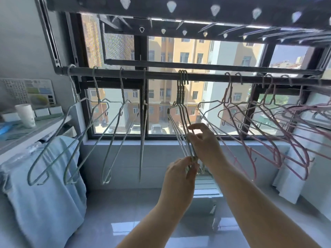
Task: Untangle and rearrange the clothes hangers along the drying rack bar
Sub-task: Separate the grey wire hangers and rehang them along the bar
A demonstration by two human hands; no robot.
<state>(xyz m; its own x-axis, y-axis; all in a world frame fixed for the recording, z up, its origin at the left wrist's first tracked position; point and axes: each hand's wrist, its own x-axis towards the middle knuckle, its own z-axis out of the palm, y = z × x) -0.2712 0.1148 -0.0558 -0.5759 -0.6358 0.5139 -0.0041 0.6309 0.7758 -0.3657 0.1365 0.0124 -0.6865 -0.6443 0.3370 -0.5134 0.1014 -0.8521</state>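
Green hangers (181,93) on bar (161,73); white cup (26,115)

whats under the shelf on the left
A light blue cloth hangs under the shelf; whatever it drapes over is covered and cannot be seen.

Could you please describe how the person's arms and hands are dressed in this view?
The left forearm and right forearm are bare to the frame edge, with no sleeve in view. The left hand and right hand wear no gloves, and no watch, bracelet or ring shows on either.
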